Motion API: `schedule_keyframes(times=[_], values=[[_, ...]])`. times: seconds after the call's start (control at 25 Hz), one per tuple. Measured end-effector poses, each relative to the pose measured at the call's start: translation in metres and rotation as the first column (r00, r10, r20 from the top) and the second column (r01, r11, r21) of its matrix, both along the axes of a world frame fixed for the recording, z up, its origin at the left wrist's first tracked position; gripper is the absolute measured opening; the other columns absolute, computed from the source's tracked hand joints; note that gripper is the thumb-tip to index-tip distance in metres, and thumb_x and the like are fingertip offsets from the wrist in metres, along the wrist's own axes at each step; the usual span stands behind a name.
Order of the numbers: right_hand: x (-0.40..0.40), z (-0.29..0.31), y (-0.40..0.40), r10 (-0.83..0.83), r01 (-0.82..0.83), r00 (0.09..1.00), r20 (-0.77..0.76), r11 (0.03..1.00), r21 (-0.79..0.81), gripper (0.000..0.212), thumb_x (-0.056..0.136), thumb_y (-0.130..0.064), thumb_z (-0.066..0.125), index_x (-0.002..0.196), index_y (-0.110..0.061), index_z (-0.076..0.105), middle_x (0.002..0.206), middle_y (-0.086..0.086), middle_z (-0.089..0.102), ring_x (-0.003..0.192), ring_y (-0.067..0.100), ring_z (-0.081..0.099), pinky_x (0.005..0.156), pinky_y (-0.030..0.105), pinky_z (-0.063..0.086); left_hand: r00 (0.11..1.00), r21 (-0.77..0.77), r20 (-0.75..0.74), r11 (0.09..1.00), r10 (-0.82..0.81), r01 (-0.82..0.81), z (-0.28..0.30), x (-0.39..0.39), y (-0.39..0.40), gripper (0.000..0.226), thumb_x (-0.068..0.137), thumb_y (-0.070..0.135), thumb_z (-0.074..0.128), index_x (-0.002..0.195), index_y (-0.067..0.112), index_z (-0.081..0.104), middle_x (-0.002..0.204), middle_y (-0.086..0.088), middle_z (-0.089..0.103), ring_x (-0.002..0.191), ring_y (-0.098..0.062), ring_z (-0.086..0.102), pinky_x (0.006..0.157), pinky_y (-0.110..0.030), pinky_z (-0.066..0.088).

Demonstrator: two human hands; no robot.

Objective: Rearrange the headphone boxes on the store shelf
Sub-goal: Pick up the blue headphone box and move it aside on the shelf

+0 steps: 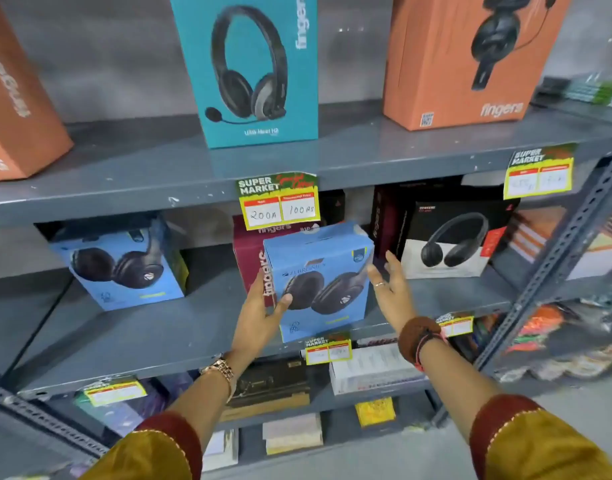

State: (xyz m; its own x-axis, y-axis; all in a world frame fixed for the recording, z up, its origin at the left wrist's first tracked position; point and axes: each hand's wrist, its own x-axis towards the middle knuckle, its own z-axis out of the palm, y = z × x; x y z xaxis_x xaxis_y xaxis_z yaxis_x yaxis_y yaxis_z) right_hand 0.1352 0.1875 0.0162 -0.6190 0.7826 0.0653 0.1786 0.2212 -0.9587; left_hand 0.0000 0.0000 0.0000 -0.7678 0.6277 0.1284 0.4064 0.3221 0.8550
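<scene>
A light blue headphone box (318,278) stands tilted at the front of the middle grey shelf (179,334). My left hand (263,313) grips its left edge, thumb on the front face. My right hand (391,289) is open beside the box's right edge, fingers straight; whether it touches the box I cannot tell. Directly behind the box stands a maroon box (252,251). A second light blue box (124,265) sits to the left, and a black and white box (450,237) to the right with a dark box (387,223) beside it.
The upper shelf (152,168) carries a teal box (252,67) and two orange boxes (470,57) (13,98). Yellow price tags (280,202) (540,171) hang from its edge. A slotted steel upright (567,244) stands at the right. The lower shelves hold stationery and small boxes (370,368).
</scene>
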Motion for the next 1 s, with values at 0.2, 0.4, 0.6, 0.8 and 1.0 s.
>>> schedule_keyframes(times=[0.2, 0.4, 0.6, 0.8, 1.0], values=[[-0.022, -0.023, 0.019, 0.078, -0.086, 0.996, -0.049, 0.979, -0.187, 0.054, 0.094, -0.031, 0.043, 0.144, -0.021, 0.026, 0.149, -0.001, 0.035, 0.135, 0.015, 0.036, 0.109, 0.028, 0.029, 0.973, 0.081, 0.228, 0.997, -0.021, 0.003, -0.027, -0.026, 0.014, 0.087, 0.076, 0.056, 0.062, 0.147, 0.024, 0.022, 0.149, 0.000, 0.042, 0.136, -0.017, 0.040, 0.106, -0.037, 0.042], [-0.025, -0.033, 0.017, 0.033, -0.043, 0.998, -0.059, 0.983, -0.181, 0.037, 0.095, -0.023, 0.043, 0.130, -0.015, 0.052, 0.125, 0.003, 0.061, 0.115, 0.016, 0.055, 0.103, 0.031, 0.042, 0.958, 0.149, 0.286, 0.988, 0.000, -0.045, -0.031, -0.024, 0.016, 0.063, 0.090, 0.014, 0.056, 0.146, 0.022, 0.028, 0.142, -0.004, 0.049, 0.129, -0.019, 0.048, 0.093, -0.024, 0.048], [-0.015, -0.024, 0.013, -0.001, 0.002, 1.000, 0.012, 0.994, -0.112, 0.034, 0.091, -0.029, 0.050, 0.122, -0.019, 0.061, 0.119, 0.005, 0.067, 0.109, 0.019, 0.060, 0.101, 0.038, 0.046, 0.955, 0.155, 0.295, 0.986, 0.015, -0.063, -0.028, -0.022, 0.010, 0.050, 0.093, 0.019, 0.052, 0.140, 0.029, 0.039, 0.131, 0.000, 0.060, 0.118, -0.020, 0.057, 0.092, -0.036, 0.054], [0.018, -0.010, 0.005, -0.039, 0.040, 0.993, 0.108, 0.999, -0.005, 0.036, 0.082, -0.046, 0.056, 0.112, -0.029, 0.065, 0.104, -0.008, 0.071, 0.104, 0.020, 0.063, 0.094, 0.050, 0.049, 0.976, 0.041, 0.217, 0.999, 0.016, -0.025, -0.014, -0.012, -0.005, 0.038, 0.089, 0.038, 0.054, 0.127, 0.038, 0.049, 0.121, 0.004, 0.066, 0.112, -0.021, 0.062, 0.089, -0.054, 0.053], [0.035, 0.003, -0.019, 0.003, -0.002, 0.995, 0.099, 1.000, -0.005, 0.015, 0.082, -0.043, 0.059, 0.092, -0.036, 0.068, 0.081, -0.022, 0.063, 0.100, 0.023, 0.064, 0.091, 0.053, 0.050, 0.979, 0.034, 0.205, 0.999, -0.008, 0.001, -0.004, -0.002, -0.038, 0.047, 0.080, 0.057, 0.055, 0.123, 0.041, 0.052, 0.120, 0.006, 0.067, 0.113, -0.023, 0.062, 0.089, -0.054, 0.053]])
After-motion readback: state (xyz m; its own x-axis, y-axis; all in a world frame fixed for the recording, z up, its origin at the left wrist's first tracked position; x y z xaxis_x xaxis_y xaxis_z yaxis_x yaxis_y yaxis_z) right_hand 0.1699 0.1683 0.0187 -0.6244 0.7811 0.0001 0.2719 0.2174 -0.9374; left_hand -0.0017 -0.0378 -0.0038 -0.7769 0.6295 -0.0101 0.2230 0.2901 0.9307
